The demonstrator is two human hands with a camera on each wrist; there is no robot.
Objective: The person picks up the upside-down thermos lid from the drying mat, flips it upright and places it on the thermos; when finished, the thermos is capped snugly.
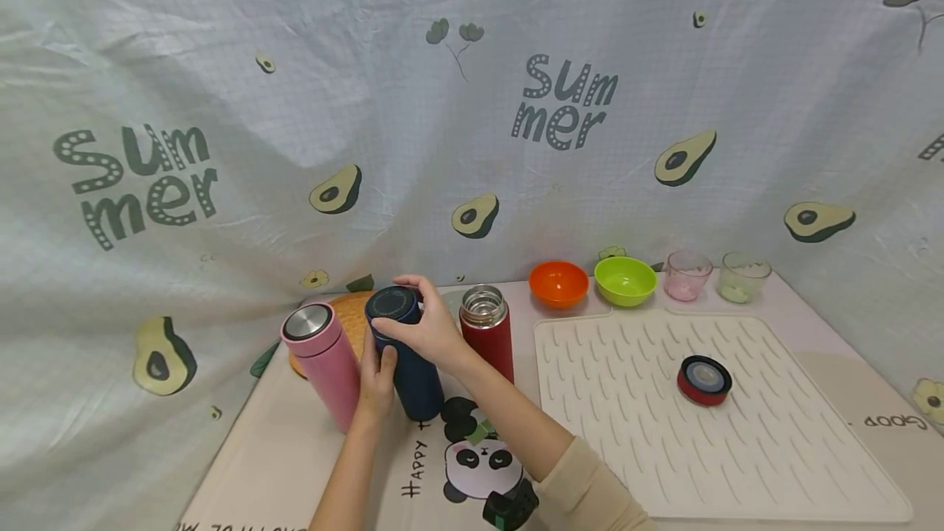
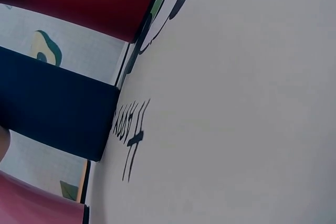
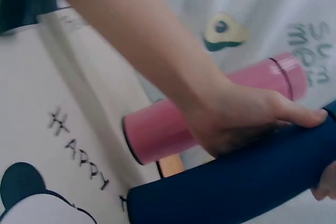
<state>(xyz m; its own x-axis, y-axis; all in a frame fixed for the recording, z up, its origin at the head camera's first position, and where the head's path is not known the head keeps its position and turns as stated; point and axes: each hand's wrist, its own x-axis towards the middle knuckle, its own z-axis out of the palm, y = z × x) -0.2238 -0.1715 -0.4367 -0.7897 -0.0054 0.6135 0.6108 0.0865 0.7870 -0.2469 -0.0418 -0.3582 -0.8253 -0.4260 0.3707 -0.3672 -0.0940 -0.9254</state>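
A navy thermos stands between a pink thermos and a red one. My left hand holds its body from the left side, thumb on the front. Around the dark lid on its top curl the fingers and thumb of my right hand. In the right wrist view the left hand wraps the navy thermos. The pink thermos, with a silver-topped lid, is just left of my left hand. To the right, the red thermos has an uncovered steel mouth.
A red-and-black lid lies on the cream ribbed mat. Behind the mat are an orange bowl, a green bowl, a pink glass and a greenish glass. A round tan mat lies behind the thermoses.
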